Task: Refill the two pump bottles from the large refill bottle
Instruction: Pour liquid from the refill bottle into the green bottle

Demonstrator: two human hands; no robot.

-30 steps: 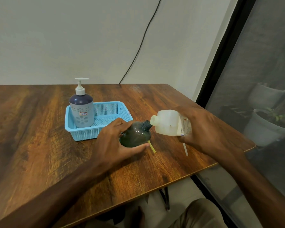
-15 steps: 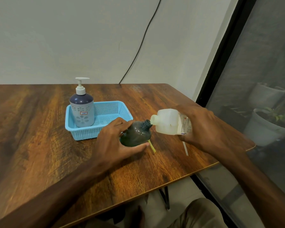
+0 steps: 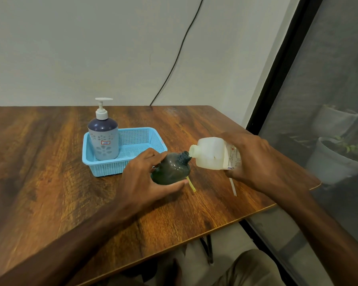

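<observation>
Wooden table [image 3: 50,162], near its right edge: left hand [image 3: 145,180] clamped round tilted dark pump bottle [image 3: 171,169], right hand [image 3: 254,159] gripping refill bottle [image 3: 210,152], spouts touching. Flow probably underway, hard to see. Slight misalignment risks spilling.

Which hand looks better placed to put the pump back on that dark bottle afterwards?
Probably the right hand: a tube like a pump's lies on the table just under it. The left hand is steadying the dark bottle, though the right must first put down the refill bottle.
</observation>
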